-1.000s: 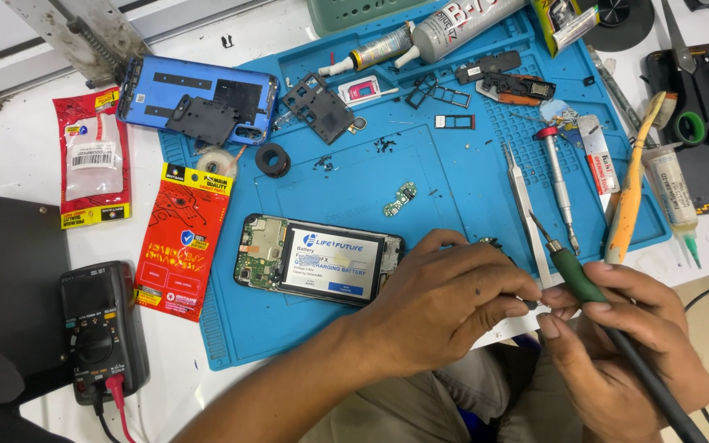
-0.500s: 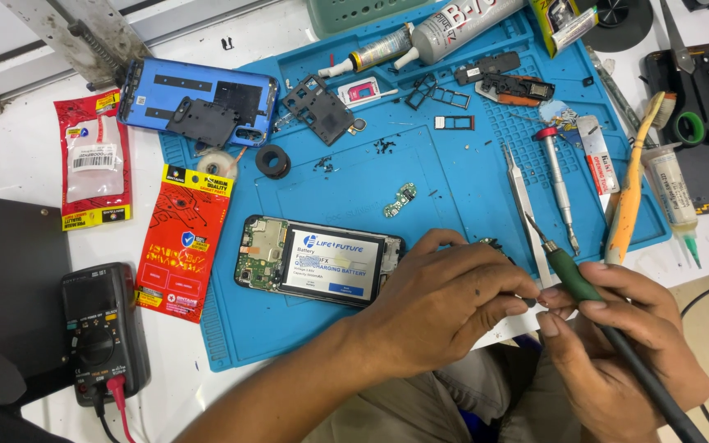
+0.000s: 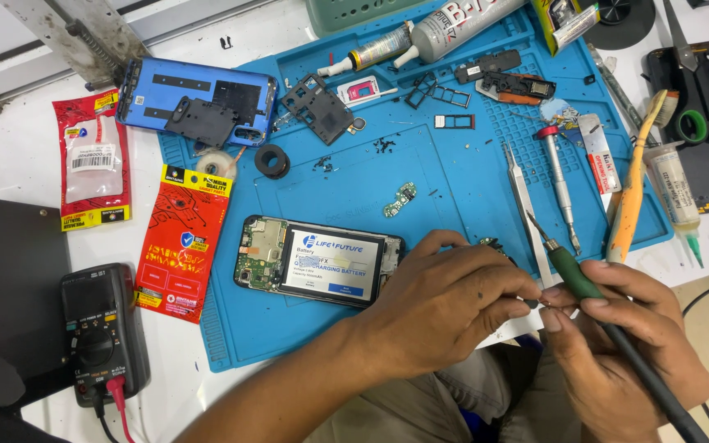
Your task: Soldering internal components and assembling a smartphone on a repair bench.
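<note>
**Soldering iron held over the blue mat's front edge**

The soldering iron (image 3: 592,299), green-handled, lies in the right hand (image 3: 625,344), whose grip is closed around it, tip pointing up-left. The left hand (image 3: 445,299) pinches something too small to tell, just beside the iron. Left of it lies an opened phone (image 3: 317,261) with a white-labelled battery, on the blue mat (image 3: 453,189). On the bench (image 3: 10,164) to the left lie two red-and-yellow flat packets (image 3: 180,242), one with a clear window (image 3: 89,168), and a black multimeter (image 3: 102,332).
</note>
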